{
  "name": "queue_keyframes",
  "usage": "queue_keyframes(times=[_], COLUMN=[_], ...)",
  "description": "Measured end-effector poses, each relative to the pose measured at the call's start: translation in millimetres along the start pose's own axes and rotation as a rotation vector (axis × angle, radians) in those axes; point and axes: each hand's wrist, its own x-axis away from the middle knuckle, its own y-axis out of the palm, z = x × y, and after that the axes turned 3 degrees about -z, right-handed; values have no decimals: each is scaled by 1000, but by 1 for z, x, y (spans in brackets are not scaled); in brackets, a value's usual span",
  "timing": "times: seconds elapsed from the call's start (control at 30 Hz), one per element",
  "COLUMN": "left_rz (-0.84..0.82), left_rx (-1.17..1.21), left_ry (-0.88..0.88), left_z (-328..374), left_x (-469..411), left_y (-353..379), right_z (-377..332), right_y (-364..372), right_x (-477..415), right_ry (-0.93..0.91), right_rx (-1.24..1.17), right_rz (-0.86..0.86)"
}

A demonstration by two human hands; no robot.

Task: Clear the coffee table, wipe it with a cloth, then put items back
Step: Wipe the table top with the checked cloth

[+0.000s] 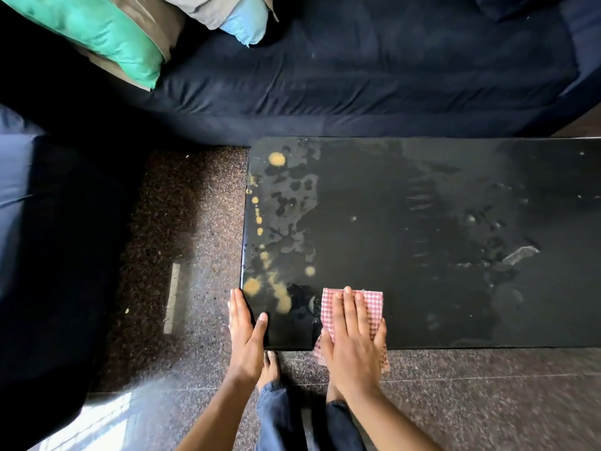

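Observation:
The black coffee table (pixel 439 206) fills the right half of the head view, its top bare and streaked with damp marks. Yellowish spots and blotches (pixel 277 158) run along its left end. A pink-and-white checked cloth (pixel 372 304) lies at the table's near edge, partly hanging over it. My right hand (pixel 353 336) presses flat on the cloth with straight fingers. My left hand (pixel 245 336) rests on the table's near left corner, fingers straight along the left edge and thumb on the top.
A dark blue sofa (pixel 357 66) stands behind the table, with green (pixel 97 30), beige and light blue cushions (pixel 247 21) at its left. Another dark blue seat (pixel 42 239) stands at the left. Speckled stone floor (pixel 182 239) lies between. My feet and jeans (pixel 279 415) are below the table edge.

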Motion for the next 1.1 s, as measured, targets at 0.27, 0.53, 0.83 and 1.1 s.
queue_keyframes(times=[0.27, 0.53, 0.83, 1.1], left_rz=[-109, -175, -124, -82], left_rx=[24, -23, 46, 279], left_ry=[-30, 5, 35, -98], left_z=[4, 43, 127, 177], left_x=[3, -11, -116, -212], left_y=[-19, -52, -82, -68], right_z=[8, 0, -52, -71], right_y=[-15, -51, -140, -129], right_x=[11, 14, -171, -296], right_ry=[-293, -199, 79, 97], right_rx=[159, -79, -275, -67], right_rz=[-108, -144, 86, 56])
